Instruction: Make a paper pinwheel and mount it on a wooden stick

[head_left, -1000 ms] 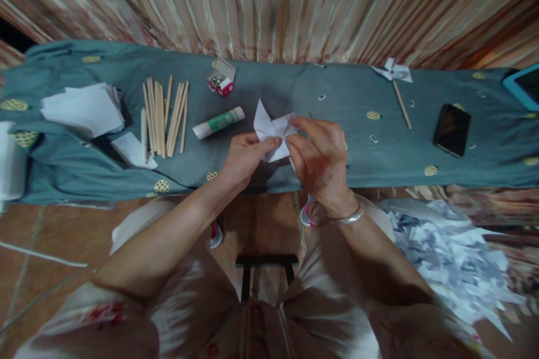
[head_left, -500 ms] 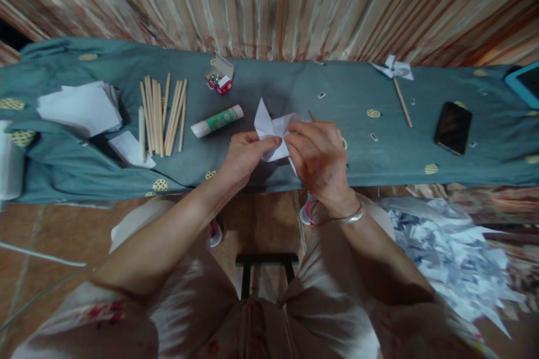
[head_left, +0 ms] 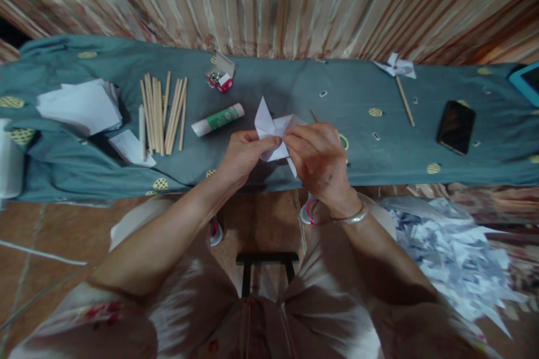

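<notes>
A folded white paper pinwheel (head_left: 269, 123) is held above the near edge of a teal cloth-covered table (head_left: 295, 90). My left hand (head_left: 241, 157) pinches its left side with closed fingers. My right hand (head_left: 320, 158), with a silver bangle on the wrist, pinches the paper's centre and right side. A glue stick (head_left: 218, 119) lies just left of the paper. A row of wooden sticks (head_left: 164, 113) lies further left.
A stack of white paper (head_left: 80, 106) sits at the left. A small red box of pins (head_left: 221, 79) stands behind the glue. A finished pinwheel on a stick (head_left: 399, 76), a black phone (head_left: 456, 127) and a blue tablet (head_left: 526, 81) lie right. Paper scraps (head_left: 455, 258) cover the floor.
Both hands stay pinched on the paper pinwheel with only small finger shifts. The view has drifted slightly.
</notes>
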